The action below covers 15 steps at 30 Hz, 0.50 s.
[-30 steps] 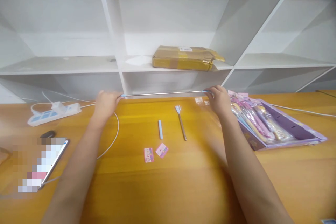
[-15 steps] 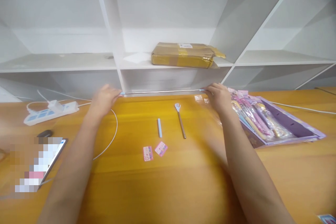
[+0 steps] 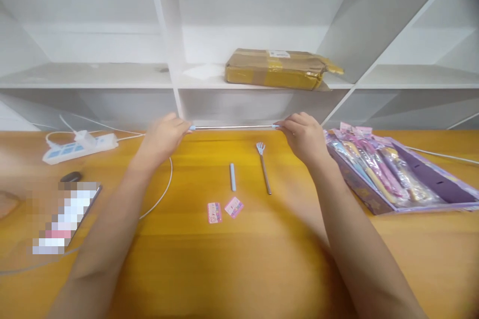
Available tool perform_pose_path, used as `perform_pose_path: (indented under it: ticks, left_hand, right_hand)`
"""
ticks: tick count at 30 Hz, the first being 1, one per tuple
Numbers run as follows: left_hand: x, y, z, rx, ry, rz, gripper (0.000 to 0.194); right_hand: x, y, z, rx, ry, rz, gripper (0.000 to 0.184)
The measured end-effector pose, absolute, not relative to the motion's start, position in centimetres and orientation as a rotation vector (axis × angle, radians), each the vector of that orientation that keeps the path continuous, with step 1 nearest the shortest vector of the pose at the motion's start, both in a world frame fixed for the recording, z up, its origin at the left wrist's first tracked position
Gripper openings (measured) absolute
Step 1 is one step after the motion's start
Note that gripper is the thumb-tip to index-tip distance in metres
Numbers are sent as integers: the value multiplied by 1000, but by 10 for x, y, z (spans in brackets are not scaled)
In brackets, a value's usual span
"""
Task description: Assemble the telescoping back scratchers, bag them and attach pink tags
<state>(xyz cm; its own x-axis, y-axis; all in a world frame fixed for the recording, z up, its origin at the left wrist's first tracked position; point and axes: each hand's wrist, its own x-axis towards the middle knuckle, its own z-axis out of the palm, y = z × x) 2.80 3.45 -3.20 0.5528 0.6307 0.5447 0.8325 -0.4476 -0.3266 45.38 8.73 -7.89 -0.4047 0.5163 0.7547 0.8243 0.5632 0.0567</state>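
A thin telescopic back scratcher rod (image 3: 234, 127), metal with light blue ends, stretches level between my hands above the far edge of the table. My left hand (image 3: 164, 135) pinches its left end, and my right hand (image 3: 301, 134) pinches the other; the fingers hide both tips. Below it on the table lies a back scratcher (image 3: 264, 169) with a pale blue claw head and a metal shaft. Left of that is a light blue handle-like tube (image 3: 232, 177). Two small pink printed cards (image 3: 214, 213) lie nearer to me.
An open purple box (image 3: 377, 204) holds several wrapped items at right. On the left are a white power strip (image 3: 80, 148), cables, a dark mouse-like object (image 3: 71, 177) and a blurred-out phone or tablet (image 3: 80, 209). A taped carton (image 3: 277, 70) sits on the white shelf (image 3: 202, 84).
My hands have come closer together, and the stretch of rod showing between them is shorter. The view has shifted slightly; the things on the table lie as before.
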Motion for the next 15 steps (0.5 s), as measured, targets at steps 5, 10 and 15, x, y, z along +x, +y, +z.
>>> perform_pose_path:
  ticks: [5, 10, 15]
  left_hand:
    - [48, 22, -30, -2202, -1103, -474, 32]
    - [58, 16, -32, -2180, -1124, -513, 38]
    - [78, 8, -42, -2238, -1073, -511, 38]
  right_hand:
    - [425, 72, -73, -1008, -2169, -575, 29]
    - [414, 61, -69, -981, -2145, -507, 30]
    - [396, 48, -72, -884, -2195, -477, 30]
